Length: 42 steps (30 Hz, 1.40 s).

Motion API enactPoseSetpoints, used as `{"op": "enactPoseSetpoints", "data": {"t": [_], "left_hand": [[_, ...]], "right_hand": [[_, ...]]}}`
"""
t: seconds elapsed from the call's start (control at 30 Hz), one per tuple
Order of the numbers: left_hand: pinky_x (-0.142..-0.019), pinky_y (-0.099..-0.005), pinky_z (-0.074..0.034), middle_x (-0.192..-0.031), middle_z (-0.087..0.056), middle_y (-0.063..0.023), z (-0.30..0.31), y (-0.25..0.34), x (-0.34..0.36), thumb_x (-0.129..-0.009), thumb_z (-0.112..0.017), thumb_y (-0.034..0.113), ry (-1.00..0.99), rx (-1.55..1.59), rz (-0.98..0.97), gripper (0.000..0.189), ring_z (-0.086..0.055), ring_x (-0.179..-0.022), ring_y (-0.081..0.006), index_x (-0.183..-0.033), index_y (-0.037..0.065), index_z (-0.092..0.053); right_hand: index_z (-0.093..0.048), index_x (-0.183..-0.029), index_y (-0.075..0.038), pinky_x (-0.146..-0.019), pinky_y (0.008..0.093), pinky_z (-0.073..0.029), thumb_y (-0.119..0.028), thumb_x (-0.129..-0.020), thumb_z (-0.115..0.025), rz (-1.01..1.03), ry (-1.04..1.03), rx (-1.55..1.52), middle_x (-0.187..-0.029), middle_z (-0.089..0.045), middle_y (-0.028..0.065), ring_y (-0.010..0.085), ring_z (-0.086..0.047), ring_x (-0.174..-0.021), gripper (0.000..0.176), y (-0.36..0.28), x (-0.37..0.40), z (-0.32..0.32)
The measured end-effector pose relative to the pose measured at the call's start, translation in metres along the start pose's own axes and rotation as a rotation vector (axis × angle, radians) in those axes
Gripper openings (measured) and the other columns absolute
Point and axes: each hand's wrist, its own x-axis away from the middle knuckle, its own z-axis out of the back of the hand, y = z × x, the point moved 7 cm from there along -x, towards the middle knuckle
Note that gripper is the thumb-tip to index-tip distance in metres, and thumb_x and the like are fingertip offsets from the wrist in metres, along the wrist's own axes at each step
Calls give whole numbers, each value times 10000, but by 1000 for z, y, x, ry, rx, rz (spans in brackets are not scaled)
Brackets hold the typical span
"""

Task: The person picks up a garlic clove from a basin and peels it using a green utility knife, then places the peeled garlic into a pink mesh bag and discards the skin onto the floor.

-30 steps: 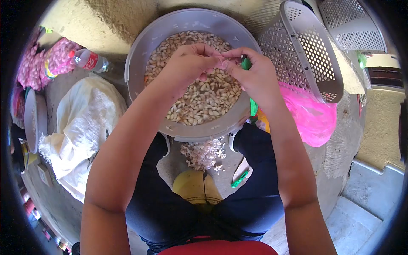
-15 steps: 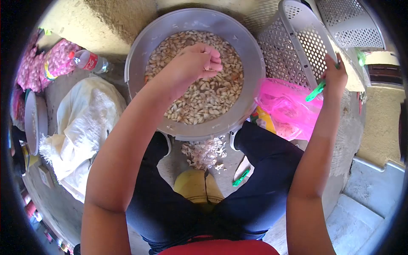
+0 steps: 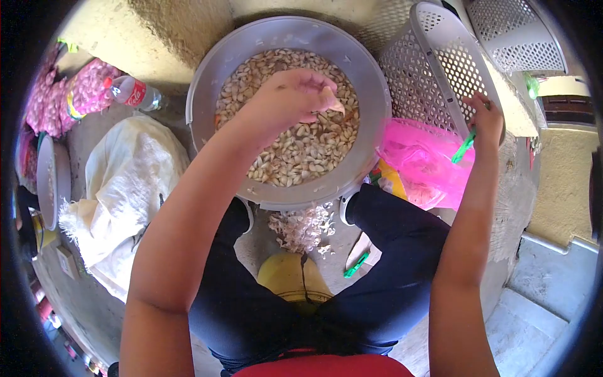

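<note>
Over a large grey basin [image 3: 352,44] of peeled garlic cloves [image 3: 301,154] in water, my left hand [image 3: 292,94] is closed, fingers curled. A pale piece that looks like a garlic clove [image 3: 333,102] shows at its fingertips. To the right, beside the grey perforated basket [image 3: 414,75], my right hand [image 3: 487,119] is wrapped round a green-handled knife [image 3: 463,148]. The green part sticks out below the fist; the blade cannot be made out. Under that hand lies a pink plastic bag [image 3: 418,147].
Garlic skins [image 3: 301,229] lie between my feet, by a yellow container [image 3: 289,276]. A second green-handled tool [image 3: 356,266] rests on the floor. Leftward are a white sack [image 3: 129,182], a cola bottle [image 3: 135,93] and pink net bags of garlic [image 3: 94,85]. Another perforated basket [image 3: 518,38] stands at upper right.
My left hand has shifted slightly right over the basin, and its wrist has turned. The right hand has moved a little down and left with the green-handled knife.
</note>
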Motion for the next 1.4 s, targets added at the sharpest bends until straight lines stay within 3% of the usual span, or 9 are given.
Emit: {"op": "enactPoseSetpoints", "data": {"t": [0.03, 0.1, 0.3, 0.4, 0.6, 0.7, 1.0, 1.17, 1.4], "left_hand": [[-768, -260, -431, -921, -592, -41, 1, 1, -1, -789, -592, 223, -21, 38, -30, 302, -549, -880, -122, -1030, 48, -543], [-754, -254, -431, -916, -593, -38, 1, 3, -5, -786, -597, 224, -36, 95, -90, 299, -544, -866, -113, -1024, 50, -549], [-741, -244, -442, -926, -582, -33, -2, 23, -4, -788, -596, 214, -35, 118, -179, 271, -541, -862, -110, -1000, 47, -567], [-732, -234, -447, -938, -575, -36, -2, 26, -2, -796, -589, 199, -44, 165, -174, 271, -542, -859, -108, -1018, 46, -567], [-723, -224, -448, -945, -572, -33, 4, 24, -2, -810, -575, 176, -28, 241, -150, 292, -541, -840, -98, -1071, 48, -548], [-717, -220, -451, -941, -572, -29, 4, 29, 0, -815, -571, 169, -11, 288, -165, 283, -541, -809, -93, -1071, 51, -543], [-729, -211, -461, -916, -572, -23, 6, 29, -5, -818, -570, 146, -52, 438, -200, 244, -547, -788, -86, -1039, 44, -546], [-762, -249, -472, -904, -574, -27, 5, 33, -3, -811, -579, 146, -88, 425, -260, 226, -567, -817, -112, -1013, 48, -548], [-701, -243, -470, -880, -574, -18, 5, 28, -6, -809, -586, 175, -134, 460, -242, 216, -568, -775, -122, -990, 67, -541]], "right_hand": [[-557, -992, -8, -383, 213, -350, -157, -792, -540, 36, -93, 164, -720, -640, 40, 77, -414, -392, 251, -16, 8, -15], [-550, -941, 7, -388, 194, -338, -175, -803, -538, 62, -309, 185, -647, -574, 39, 56, -413, -422, 229, -34, 30, -47], [-529, -929, 5, -390, 192, -325, -270, -816, -562, 2, -808, 111, -550, -489, 1, 66, -409, -414, 299, -82, 116, -133], [-559, -915, -15, -376, 195, -333, -267, -779, -608, -5, -996, -56, -579, -535, 25, 64, -414, -393, 290, -83, 132, -154], [-557, -924, 5, -374, 184, -323, -209, -762, -623, -36, -945, -381, -620, -537, 20, 45, -405, -412, 276, -98, 139, -160], [-553, -914, 22, -370, 182, -327, -174, -743, -642, -18, -898, -366, -624, -536, 18, 42, -408, -414, 275, -101, 139, -162], [-500, -972, 19, -388, 201, -341, -118, -718, -671, -251, -896, -722, -550, -463, -11, 54, -416, -424, 336, -96, 151, -176], [-474, -999, 7, -390, 206, -338, -119, -735, -660, -256, -941, -739, -575, -458, -9, 57, -413, -431, 346, -98, 155, -175], [-485, -995, 10, -390, 202, -339, -138, -727, -670, -258, -948, -732, -622, -497, 11, 58, -419, -435, 358, -101, 155, -172]]}}
